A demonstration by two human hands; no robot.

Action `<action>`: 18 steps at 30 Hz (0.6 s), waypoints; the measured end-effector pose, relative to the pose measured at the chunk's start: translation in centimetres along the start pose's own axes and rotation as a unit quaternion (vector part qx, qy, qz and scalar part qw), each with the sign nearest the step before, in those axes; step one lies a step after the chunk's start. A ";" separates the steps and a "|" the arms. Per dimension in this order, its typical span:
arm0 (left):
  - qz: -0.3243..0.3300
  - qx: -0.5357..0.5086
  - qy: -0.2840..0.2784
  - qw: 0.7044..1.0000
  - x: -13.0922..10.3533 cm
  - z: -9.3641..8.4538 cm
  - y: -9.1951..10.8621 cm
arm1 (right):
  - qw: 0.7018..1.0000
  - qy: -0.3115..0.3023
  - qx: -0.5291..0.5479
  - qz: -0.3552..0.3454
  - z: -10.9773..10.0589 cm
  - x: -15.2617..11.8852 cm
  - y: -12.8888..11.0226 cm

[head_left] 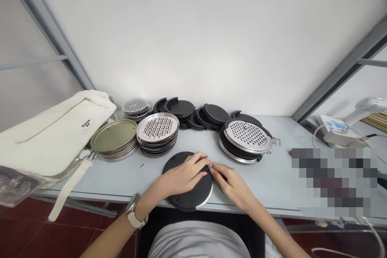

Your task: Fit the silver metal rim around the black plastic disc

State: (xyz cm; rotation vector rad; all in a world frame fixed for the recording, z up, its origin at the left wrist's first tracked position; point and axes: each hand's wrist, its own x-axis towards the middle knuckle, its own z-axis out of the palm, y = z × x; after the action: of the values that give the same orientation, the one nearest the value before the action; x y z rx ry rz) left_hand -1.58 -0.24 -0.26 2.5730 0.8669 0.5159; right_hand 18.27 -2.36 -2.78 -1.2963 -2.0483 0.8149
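Note:
A round black disc (193, 191) with a silver rim on its right side lies flat near the table's front edge. Across its upper right part rests my left hand (189, 173), palm down, fingers spread and pointing right. At the disc's right edge, my right hand (231, 183) has its thumb and index finger pinched together on something small, perhaps a bit of metal wire, too small to make out. To the right is a stack of black holders and grater discs (249, 137), with metal loops sticking out on its right side.
Grater discs (159, 127) and olive-green plates (114, 137) stand stacked at the left, beside a white bag (57, 133). Black holders (216, 113) and more grater discs (136, 107) line the wall. A white device (341, 133) with cables is at the right, behind a pixelated area.

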 end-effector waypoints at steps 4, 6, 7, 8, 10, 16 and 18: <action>0.005 -0.002 0.004 1.000 0.0 0.0 0.0 | 1.000 -0.002 -0.009 -0.010 0.0 0.0 0.1; 0.007 -0.007 0.004 1.000 0.0 -0.1 0.1 | 1.000 0.001 -0.019 -0.016 0.1 0.1 0.3; 0.007 -0.010 0.004 1.000 0.0 -0.1 0.1 | 1.000 0.003 -0.025 -0.018 0.2 0.1 0.4; 0.007 -0.016 0.006 1.000 0.0 -0.1 0.1 | 0.999 0.005 -0.029 -0.019 0.2 0.1 0.5; 0.011 -0.031 0.007 0.999 0.1 -0.2 0.2 | 0.999 0.008 -0.034 -0.021 0.3 0.1 0.7; 0.015 -0.044 0.007 0.999 0.2 -0.1 0.1 | 0.999 0.010 -0.037 -0.026 0.3 0.1 0.8; 0.018 -0.045 0.009 0.999 0.2 -0.1 0.1 | 0.999 0.011 -0.038 -0.030 0.3 0.1 0.8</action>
State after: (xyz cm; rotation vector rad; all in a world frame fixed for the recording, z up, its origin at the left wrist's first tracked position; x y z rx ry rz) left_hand -1.44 -0.18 -0.05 2.5103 0.7863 0.5761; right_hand 18.43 -2.02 -3.53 -1.2727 -2.1077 0.7008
